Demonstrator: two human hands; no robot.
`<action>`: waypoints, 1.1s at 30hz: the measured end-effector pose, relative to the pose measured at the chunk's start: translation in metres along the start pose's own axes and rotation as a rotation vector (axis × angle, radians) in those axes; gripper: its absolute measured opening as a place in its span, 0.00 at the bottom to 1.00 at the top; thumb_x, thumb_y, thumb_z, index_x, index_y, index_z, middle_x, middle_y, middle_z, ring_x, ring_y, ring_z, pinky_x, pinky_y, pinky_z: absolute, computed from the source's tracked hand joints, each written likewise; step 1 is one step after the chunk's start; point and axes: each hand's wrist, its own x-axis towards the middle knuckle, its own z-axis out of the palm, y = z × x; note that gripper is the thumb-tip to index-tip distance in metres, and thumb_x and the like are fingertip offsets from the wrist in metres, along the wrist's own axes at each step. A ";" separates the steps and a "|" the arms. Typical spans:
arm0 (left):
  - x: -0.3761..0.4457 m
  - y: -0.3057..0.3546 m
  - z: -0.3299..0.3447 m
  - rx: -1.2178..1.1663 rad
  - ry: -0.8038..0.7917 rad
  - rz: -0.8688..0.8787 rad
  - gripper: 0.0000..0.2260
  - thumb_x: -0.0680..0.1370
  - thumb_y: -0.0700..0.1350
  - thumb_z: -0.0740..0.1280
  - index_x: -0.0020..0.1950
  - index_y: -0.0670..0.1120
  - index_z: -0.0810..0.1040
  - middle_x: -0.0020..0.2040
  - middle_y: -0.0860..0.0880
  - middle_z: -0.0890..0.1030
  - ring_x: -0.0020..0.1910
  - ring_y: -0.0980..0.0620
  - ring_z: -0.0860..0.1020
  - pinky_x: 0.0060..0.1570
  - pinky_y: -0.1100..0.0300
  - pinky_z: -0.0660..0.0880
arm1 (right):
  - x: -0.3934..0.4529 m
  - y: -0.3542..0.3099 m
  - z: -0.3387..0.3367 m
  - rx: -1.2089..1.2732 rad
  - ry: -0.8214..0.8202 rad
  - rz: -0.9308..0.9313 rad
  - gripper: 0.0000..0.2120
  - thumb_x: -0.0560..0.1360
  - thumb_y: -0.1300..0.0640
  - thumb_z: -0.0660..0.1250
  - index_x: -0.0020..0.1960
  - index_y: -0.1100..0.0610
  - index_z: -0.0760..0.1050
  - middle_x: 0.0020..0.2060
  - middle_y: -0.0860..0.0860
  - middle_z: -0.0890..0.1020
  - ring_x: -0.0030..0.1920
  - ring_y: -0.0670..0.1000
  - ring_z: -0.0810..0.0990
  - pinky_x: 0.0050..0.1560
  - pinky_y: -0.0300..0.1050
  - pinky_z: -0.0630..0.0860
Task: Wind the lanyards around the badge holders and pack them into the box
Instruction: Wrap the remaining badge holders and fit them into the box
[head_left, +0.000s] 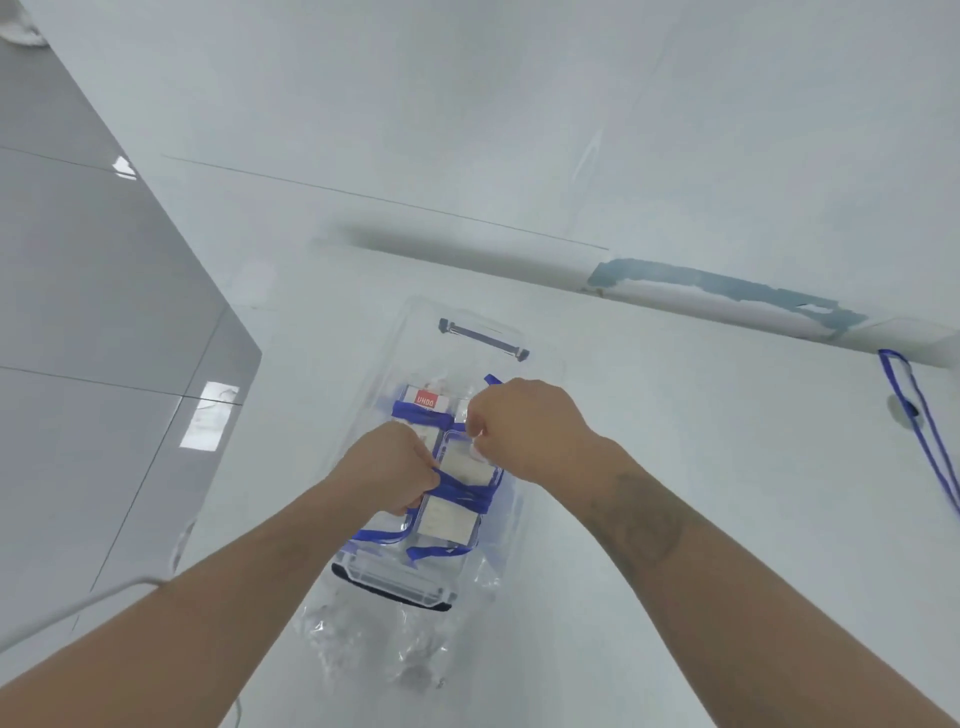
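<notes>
A clear plastic box (387, 574) sits on the white table in front of me, with several badge holders wound in blue lanyard inside it. Above the box I hold one clear badge holder (460, 470) with a blue lanyard (460, 491) wrapped across its middle. My left hand (389, 467) grips the holder's left edge and the lanyard there. My right hand (524, 428) pinches the holder's upper right corner. Another wound holder with a red label (428, 400) lies at the box's far end.
The box's clear lid with a grey handle (483, 338) lies just beyond the box. A loose blue lanyard with a badge holder (919, 415) lies at the table's right edge. Crumpled clear plastic wrap (384, 644) sits in front of the box. Grey floor tiles (93, 312) are at the left.
</notes>
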 end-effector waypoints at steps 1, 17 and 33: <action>0.005 -0.003 0.005 0.026 0.011 -0.008 0.03 0.74 0.38 0.68 0.43 0.41 0.81 0.37 0.42 0.83 0.36 0.44 0.81 0.47 0.49 0.82 | 0.005 -0.003 0.005 -0.052 -0.023 -0.004 0.10 0.75 0.62 0.63 0.51 0.52 0.79 0.41 0.49 0.80 0.42 0.54 0.78 0.36 0.41 0.68; 0.030 -0.005 0.042 0.371 0.142 -0.007 0.04 0.80 0.44 0.63 0.53 0.47 0.76 0.43 0.50 0.75 0.44 0.51 0.77 0.45 0.61 0.74 | 0.036 -0.018 0.025 -0.261 -0.206 0.026 0.12 0.79 0.55 0.67 0.62 0.54 0.74 0.55 0.52 0.81 0.55 0.54 0.81 0.58 0.47 0.75; 0.005 0.005 0.008 0.387 0.349 0.289 0.09 0.81 0.50 0.59 0.57 0.53 0.78 0.49 0.54 0.82 0.46 0.54 0.79 0.48 0.60 0.77 | 0.006 -0.002 0.008 -0.094 0.154 0.057 0.11 0.78 0.57 0.60 0.52 0.48 0.80 0.38 0.47 0.76 0.42 0.51 0.72 0.41 0.44 0.67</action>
